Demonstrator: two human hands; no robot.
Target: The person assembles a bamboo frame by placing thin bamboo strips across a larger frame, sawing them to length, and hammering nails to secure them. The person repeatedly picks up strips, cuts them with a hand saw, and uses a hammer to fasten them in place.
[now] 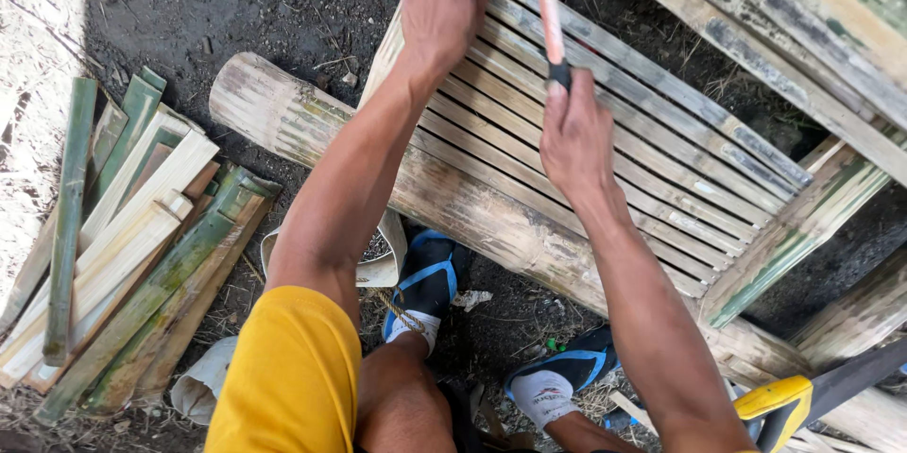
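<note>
My right hand point(574, 136) grips the reddish handle of a hammer point(551, 18), whose dark head is raised at the top edge of the view. My left hand point(444, 0) rests palm down on the far end of a panel of bamboo slats point(605, 122). The slats lie side by side across a thick bamboo pole point(378, 155) that runs from the left down to the right. Whether the left fingers pinch anything is hidden by the top edge of the view.
A pile of split bamboo strips point(123, 236) lies at the left on dark soil. More bamboo poles point(803, 28) cross the top right. A yellow-handled tool point(784, 406) sits at the bottom right. My feet in blue sandals point(425, 278) stand below the pole.
</note>
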